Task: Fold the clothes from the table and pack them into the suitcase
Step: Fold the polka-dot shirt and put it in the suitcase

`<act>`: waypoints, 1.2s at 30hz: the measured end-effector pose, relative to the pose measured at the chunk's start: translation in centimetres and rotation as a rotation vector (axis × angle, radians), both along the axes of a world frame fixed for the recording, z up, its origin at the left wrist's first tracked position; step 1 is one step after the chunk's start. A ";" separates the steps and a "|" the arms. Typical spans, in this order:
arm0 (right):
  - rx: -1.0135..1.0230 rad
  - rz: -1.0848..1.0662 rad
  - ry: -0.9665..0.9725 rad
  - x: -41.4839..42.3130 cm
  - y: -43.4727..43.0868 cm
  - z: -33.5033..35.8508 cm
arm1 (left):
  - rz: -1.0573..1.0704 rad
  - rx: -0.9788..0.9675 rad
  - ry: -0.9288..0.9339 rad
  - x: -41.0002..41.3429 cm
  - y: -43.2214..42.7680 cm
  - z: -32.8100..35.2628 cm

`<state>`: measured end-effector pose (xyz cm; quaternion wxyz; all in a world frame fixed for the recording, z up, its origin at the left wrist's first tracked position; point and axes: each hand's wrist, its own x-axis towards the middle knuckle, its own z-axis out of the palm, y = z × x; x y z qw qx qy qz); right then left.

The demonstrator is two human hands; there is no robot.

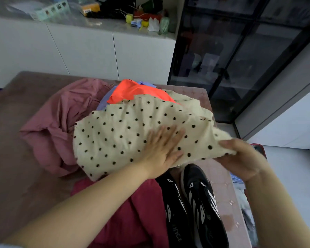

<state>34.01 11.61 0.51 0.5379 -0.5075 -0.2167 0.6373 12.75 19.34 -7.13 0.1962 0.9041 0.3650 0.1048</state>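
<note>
Fold step in hand: spotted cream garment (pixel 129 133) lay over the clothes pile (pixel 61 113) at table (pixel 16 140) centre. Left hand (pixel 161 149) rested flat on its middle, fingers straight. Right hand (pixel 243 158) gripped its edge at 3 o'clock. Black shoes (pixel 191 203) at 6 o'clock. Next move probably calls for carrying that edge across toward 9 o'clock, with the left hand pinning the crease.

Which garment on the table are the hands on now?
The cream polka-dot garment: left hand flat on it, right hand gripping its edge. The pink garment, orange garment and maroon garment are plain and unheld.
</note>
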 end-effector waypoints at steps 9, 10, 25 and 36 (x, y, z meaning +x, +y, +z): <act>0.164 0.463 -0.772 -10.6 2.9 6.3 | 0.399 -1.019 -0.984 -4.6 -1.1 3.2; 0.160 0.600 -0.916 -13.4 3.3 5.6 | 0.505 -1.078 -1.072 -6.4 -0.2 3.3; 0.619 0.795 -1.621 -22.5 -1.5 -6.3 | 0.812 -0.997 -0.847 -16.3 1.6 0.0; 0.408 0.918 -1.648 -13.6 -0.6 -8.5 | 0.371 0.317 -0.168 -15.8 -1.2 -2.5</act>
